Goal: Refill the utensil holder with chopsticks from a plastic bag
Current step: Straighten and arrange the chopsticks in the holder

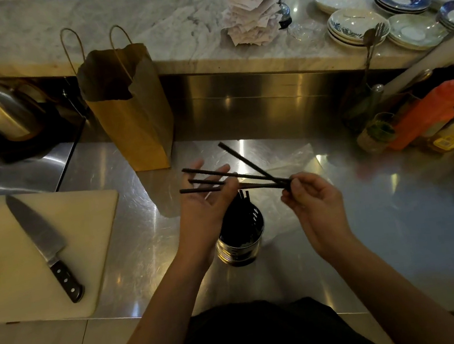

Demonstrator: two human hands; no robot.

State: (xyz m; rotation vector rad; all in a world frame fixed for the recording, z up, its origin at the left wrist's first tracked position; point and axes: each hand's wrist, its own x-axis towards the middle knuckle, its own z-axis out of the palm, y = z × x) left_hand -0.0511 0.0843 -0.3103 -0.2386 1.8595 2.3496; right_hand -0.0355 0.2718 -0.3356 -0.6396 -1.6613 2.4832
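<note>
Fanned chopsticks (242, 158) over the utensil holder (241, 245), centre frame.
Right hand (313, 203) pinches the black sticks at one end. Left hand (206, 200) is spread palm up under the far ends, just above the holder on the tabletop (399, 221). Likely light, stiff and slick, so gather them parallel and grip mid-length. Clear plastic bag (299, 156) lies flat behind.

Brown paper bag (131, 112) upright on steel tabletop (371, 225): kettle (7, 114) to its left, knife (43, 242) on cutting board (6, 258) front-left, receipt pile (253, 15) behind-right, stacked plates (356, 25) and orange squeeze bottle (429, 113) far right.
</note>
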